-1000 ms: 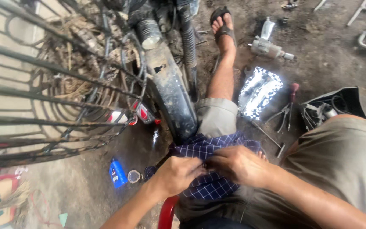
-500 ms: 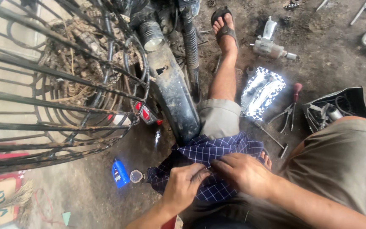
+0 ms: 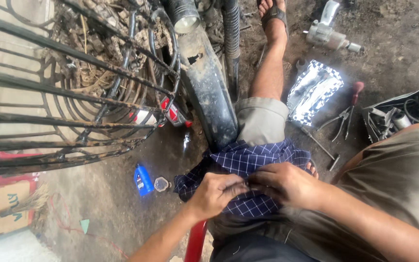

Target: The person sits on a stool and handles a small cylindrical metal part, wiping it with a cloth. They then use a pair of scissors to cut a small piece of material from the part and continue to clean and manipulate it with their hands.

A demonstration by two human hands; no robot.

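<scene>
Now | left hand point(image 3: 214, 194) fingers pinched on checked cloth point(image 3: 253, 162) | right hand point(image 3: 284, 184) fingers likewise, seemingly | blue bottle point(image 3: 143, 179) nearby

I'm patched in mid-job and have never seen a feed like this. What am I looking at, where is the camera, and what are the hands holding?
There is no machine here: the one view comes from a camera on a person's head, looking down at their own bare hands. The left hand and right hand both pinch a blue checked cloth lying over the lap. Ahead stands a worn motorcycle mudguard beside a rusty metal cage. On the dirt floor lie pliers, a red-handled screwdriver, a shiny foil sheet, a small blue bottle and a dark tool tray.
</scene>
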